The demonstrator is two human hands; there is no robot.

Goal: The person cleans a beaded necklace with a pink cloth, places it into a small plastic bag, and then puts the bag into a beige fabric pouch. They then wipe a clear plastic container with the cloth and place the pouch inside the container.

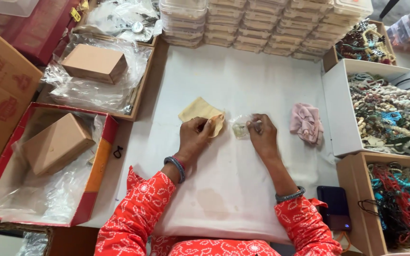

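On the white-covered table (233,85), the left hand (193,137) pinches the corner of a yellow cloth (200,111) lying at its 12 o'clock. The right hand (262,135) grasps a small clear plastic pouch (239,128) between its fingertips, just beside the cloth. A crumpled pink cloth (306,123) lies at 3 o'clock of the right hand, near a white box of beaded bracelets (387,111).

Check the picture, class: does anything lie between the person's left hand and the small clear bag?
Nothing visible does. The left hand holds the yellow cloth; the right hand holds the small clear bag, with only bare white table cover between.
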